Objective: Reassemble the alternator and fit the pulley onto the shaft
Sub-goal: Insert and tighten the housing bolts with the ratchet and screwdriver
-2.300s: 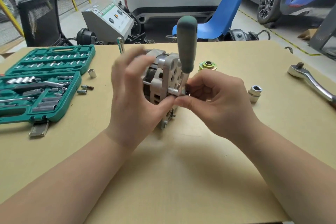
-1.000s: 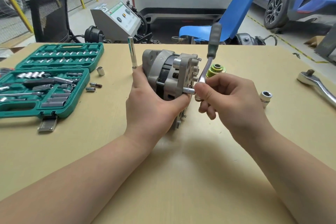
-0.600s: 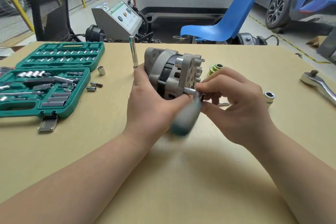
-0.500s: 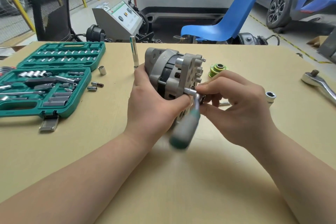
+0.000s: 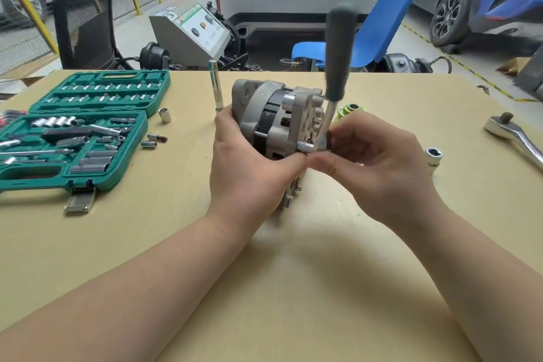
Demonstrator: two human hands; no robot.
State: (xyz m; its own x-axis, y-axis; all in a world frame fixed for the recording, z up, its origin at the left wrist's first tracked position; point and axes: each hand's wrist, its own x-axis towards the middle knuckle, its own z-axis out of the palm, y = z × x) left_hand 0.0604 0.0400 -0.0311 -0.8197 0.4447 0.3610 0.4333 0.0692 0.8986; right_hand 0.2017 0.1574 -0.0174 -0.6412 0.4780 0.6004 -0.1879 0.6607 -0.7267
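A grey alternator (image 5: 270, 114) stands on edge at the middle of the table. My left hand (image 5: 249, 167) grips its near side from the left. My right hand (image 5: 379, 164) pinches the head of a small ratchet (image 5: 338, 62), whose dark green handle points up and is blurred. The ratchet's socket (image 5: 305, 146) sits on a through bolt at the alternator's right face. A yellow-green pulley (image 5: 349, 110) lies on the table just behind my right hand, apart from the alternator.
An open green socket case (image 5: 79, 132) lies at the left, with loose sockets (image 5: 165, 115) beside it. An extension bar (image 5: 216, 88) stands upright behind my left hand. A loose socket (image 5: 434, 156) and a large chrome ratchet (image 5: 517, 138) lie at the right.
The ratchet handle has swung from pointing down towards me to pointing up, turning about the bolt. My left hand keeps its grip on the alternator.
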